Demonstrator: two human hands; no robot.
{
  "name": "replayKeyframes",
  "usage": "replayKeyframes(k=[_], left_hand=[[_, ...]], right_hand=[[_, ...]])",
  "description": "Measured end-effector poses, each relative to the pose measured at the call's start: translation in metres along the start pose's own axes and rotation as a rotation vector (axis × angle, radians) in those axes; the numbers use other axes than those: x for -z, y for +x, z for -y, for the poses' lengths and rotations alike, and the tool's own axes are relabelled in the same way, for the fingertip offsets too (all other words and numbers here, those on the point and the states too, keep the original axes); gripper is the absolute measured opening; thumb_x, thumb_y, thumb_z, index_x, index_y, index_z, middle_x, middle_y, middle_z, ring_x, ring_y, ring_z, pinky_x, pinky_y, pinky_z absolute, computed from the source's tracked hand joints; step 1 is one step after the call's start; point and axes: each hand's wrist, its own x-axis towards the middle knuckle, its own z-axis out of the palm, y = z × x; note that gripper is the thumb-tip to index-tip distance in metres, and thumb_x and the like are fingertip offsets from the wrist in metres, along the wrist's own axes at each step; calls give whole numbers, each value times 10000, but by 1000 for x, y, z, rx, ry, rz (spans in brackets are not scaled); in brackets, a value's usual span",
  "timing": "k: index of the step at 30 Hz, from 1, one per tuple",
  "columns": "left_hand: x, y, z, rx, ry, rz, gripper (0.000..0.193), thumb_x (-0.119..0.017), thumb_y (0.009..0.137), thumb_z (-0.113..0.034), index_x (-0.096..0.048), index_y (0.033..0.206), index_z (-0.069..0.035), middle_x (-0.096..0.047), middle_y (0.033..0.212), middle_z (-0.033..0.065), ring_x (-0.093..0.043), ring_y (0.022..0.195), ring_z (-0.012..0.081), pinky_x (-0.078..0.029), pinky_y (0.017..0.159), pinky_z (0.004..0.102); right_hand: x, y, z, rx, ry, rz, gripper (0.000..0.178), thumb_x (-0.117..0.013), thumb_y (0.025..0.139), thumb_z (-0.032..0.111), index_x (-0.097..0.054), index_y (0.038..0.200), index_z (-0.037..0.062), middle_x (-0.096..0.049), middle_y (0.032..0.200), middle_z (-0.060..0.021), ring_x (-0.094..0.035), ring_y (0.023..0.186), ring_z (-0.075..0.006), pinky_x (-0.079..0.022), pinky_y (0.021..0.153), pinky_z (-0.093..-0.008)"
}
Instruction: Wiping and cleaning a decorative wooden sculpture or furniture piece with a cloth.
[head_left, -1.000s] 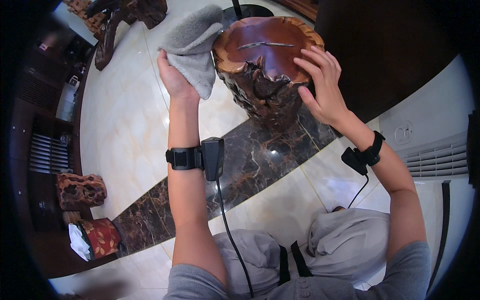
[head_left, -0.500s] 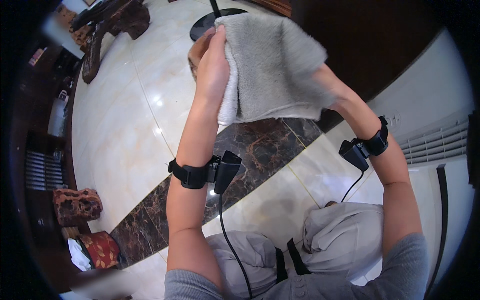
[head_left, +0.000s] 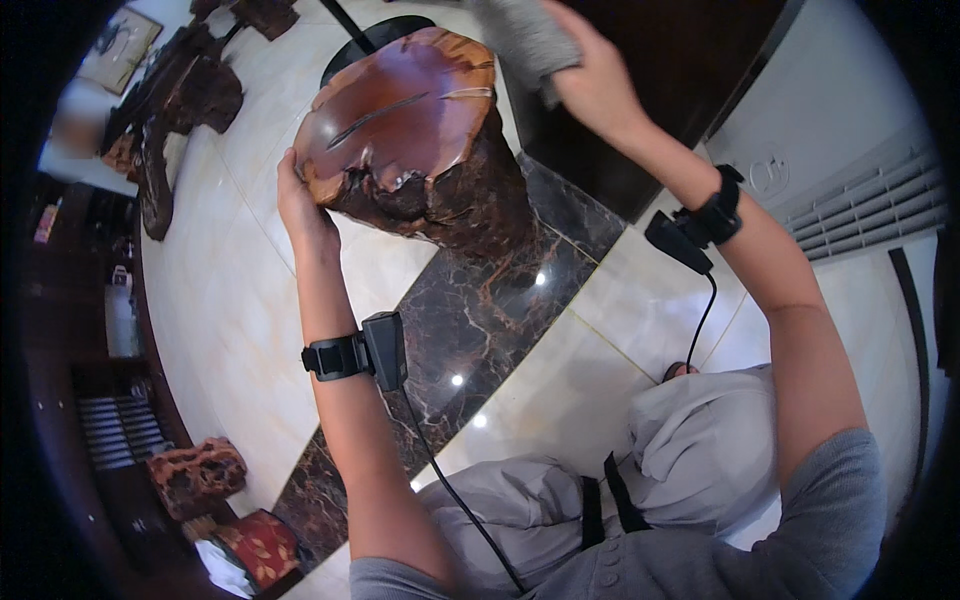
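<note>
A wooden stump [head_left: 400, 120] with a polished reddish-brown top and rough dark bark stands ahead of me. Cracks run across its glossy top. My left hand [head_left: 303, 205] grips its left rim, with most of the fingers hidden behind the edge. To the stump's upper right, my right hand [head_left: 598, 85] is closed on a grey towel [head_left: 525, 40]. The towel is bunched, blurred by motion and partly cut off by the top of the view. It is held off to the side of the stump's top.
Behind the stump is a round black base with a pole [head_left: 350, 25]. A dark cabinet [head_left: 640, 90] stands at right, near a white vented panel [head_left: 860, 220]. Gnarled wood furniture [head_left: 190, 95] is at far left; a rough wood block [head_left: 197, 478] and red patterned cushion [head_left: 262, 548] lie lower left.
The towel, stretched between both hands before, is now bunched in my right hand, which moved up. My left hand has let go of it and moved left onto the stump, now uncovered.
</note>
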Motion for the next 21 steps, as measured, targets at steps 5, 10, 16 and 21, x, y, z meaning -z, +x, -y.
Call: replayKeyframes(k=[5, 10, 16, 21], left_hand=[[-5, -19, -18, 171, -268, 39, 315, -552, 812, -267, -504, 1022, -38, -559, 956, 69, -553, 923, 225, -463, 806, 355], [-13, -21, -19, 200, -272, 24, 275, -549, 796, -234, -516, 989, -41, -562, 952, 72, -564, 894, 228, -477, 791, 361], [-9, -17, -12, 214, -282, 50, 303, -530, 792, -237, -498, 1004, -21, -552, 979, 85, -556, 913, 218, -459, 809, 348], [-11, -19, -17, 191, -287, 48, 201, -519, 800, -214, -504, 904, -43, -545, 900, 69, -562, 850, 217, -476, 782, 358]], right_hand=[[-31, -24, -27, -100, 67, 202, 599, -429, 718, 26, -348, 1307, 96, -506, 1171, -218, -496, 1099, -286, -367, 918, -314], [-35, -70, -71, -417, -72, 311, 443, -441, 723, 16, -449, 1165, -14, -586, 1034, -161, -539, 1008, -251, -406, 870, -321], [-11, -148, -131, -711, -325, 738, 444, -426, 725, 31, -447, 1168, 6, -561, 1055, -217, -518, 1035, -331, -403, 875, -366], [-8, -165, -151, -713, -327, 659, 450, -412, 733, 21, -447, 1181, 20, -566, 1061, -198, -528, 1030, -287, -403, 867, -366]])
